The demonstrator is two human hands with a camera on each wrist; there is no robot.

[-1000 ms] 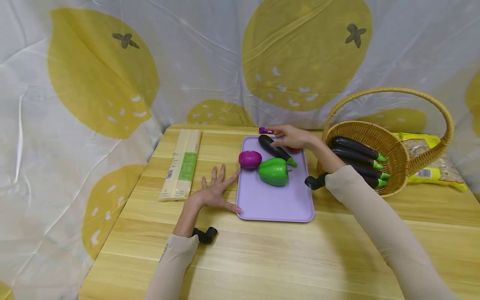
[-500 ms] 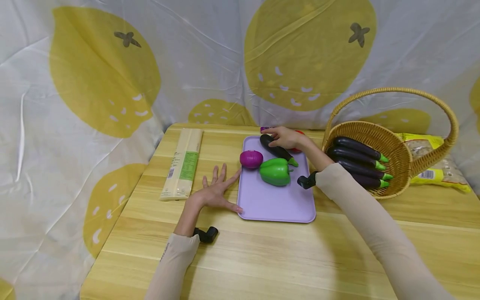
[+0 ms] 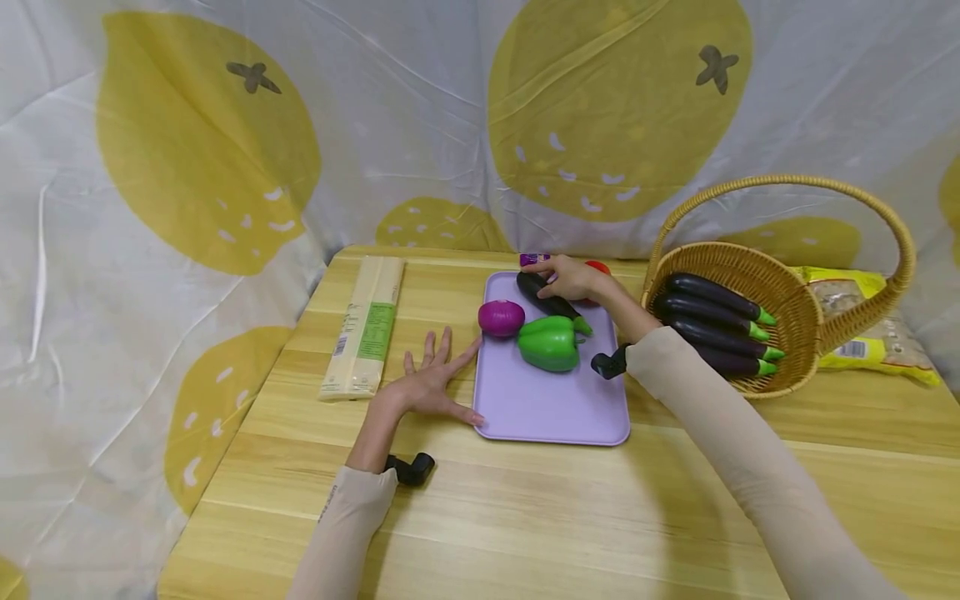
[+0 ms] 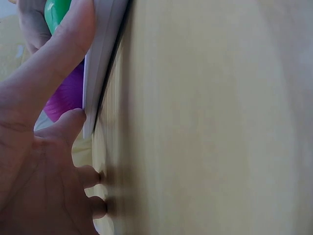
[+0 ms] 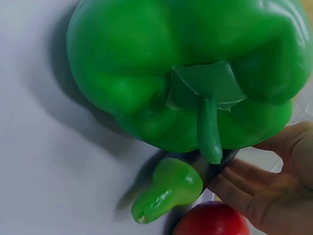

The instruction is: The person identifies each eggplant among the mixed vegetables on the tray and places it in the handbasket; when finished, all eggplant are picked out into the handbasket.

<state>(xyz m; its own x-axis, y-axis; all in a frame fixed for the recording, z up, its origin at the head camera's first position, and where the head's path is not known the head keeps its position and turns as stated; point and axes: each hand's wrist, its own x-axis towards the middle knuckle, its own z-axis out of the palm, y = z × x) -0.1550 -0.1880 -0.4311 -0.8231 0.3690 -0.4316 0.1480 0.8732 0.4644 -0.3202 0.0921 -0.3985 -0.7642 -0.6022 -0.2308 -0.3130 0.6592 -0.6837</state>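
In the head view my left hand (image 3: 426, 385) is spread at the left side of the lilac tray (image 3: 551, 412), thumb and index fingertips at its rim. The left wrist view shows other fingertips down on the table. My right hand (image 3: 568, 277) holds a dark eggplant (image 3: 529, 287) at the tray's back, thumb on one side and fingers along the other. The right wrist view shows its green stem (image 5: 168, 191); the body is largely hidden. A green bell pepper (image 3: 548, 344), a purple onion (image 3: 501, 318) and a partly hidden red tomato (image 5: 212, 220) lie around it.
A wicker basket (image 3: 806, 367) with a tall handle holds several eggplants (image 3: 712, 287) right of the tray. Behind it lies a yellow bag (image 3: 862, 350). A long pale packet (image 3: 363, 329) lies left, and a small purple packet (image 3: 534, 259) behind the tray. A lemon-print curtain hangs behind.
My right hand has shifted left and lowered onto the eggplant, which has slid slightly toward the onion and pepper. More of the tomato shows. The left hand has stayed in place.
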